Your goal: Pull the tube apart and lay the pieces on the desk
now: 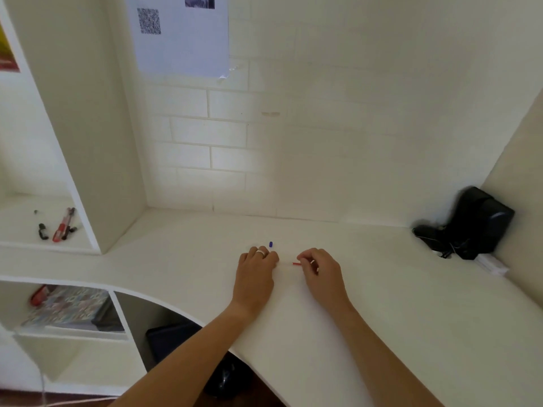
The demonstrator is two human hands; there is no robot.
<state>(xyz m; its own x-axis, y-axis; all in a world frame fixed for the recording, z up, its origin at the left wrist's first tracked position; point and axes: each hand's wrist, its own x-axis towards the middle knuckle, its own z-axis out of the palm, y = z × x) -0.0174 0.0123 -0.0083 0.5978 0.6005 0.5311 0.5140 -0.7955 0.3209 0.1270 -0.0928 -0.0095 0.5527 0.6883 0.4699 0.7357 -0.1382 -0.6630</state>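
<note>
Both my hands lie on a white desk [382, 304], near its middle. My left hand [256, 274] wears a ring and its curled fingers hold the left end of a thin clear tube [284, 263], probably a pen barrel. My right hand [321, 270] pinches a thin red stick [296, 263], likely a refill, whose tip points at the tube's open end. A small blue cap [270, 244] lies on the desk just beyond my left hand's fingers.
A black device with cables [470, 224] sits in the far right corner. A shelf at the left holds a red pen and small black parts [60, 226]. A lower cubby holds a patterned box [70, 306]. A sheet with a QR code [182, 33] hangs on the brick wall.
</note>
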